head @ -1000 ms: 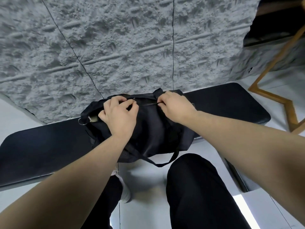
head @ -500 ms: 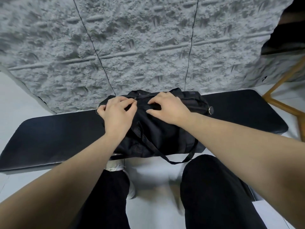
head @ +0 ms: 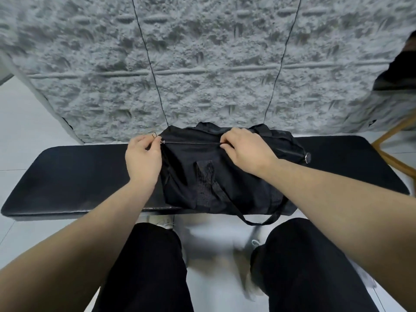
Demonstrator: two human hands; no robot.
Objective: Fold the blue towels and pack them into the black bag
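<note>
Black bag: lies lengthwise across the middle of the desk, its back against the far edge and its front sagging over the near edge, one strap loop hanging down toward the floor.
Zip: runs along the top of the bag as a thin closed line between the two hands.
Left hand: at the bag's left end, fingertips pinched on the small metal zip pull.
Right hand: fingers curled onto the top seam near the middle of the bag, pinching fabric at the zip line (seemingly to keep it taut).
Blue towels: none in view; likely inside the bag, though that cannot be checked.
How it will handle: soft, thin cloth that creases and slumps, so it should be light but floppy. It offers no stiff edge to push against, so the zip probably needs one hand bracing the seam. Best holds look like the pull tab, the seam fabric, or the straps for lifting.
Change from half a second ago: the left hand has travelled from near the bag's middle to its left end, and the hands, then close together, are now well apart. The zip line shows drawn out between them.
Stage: judged to be the closing step, nearly done.
</note>
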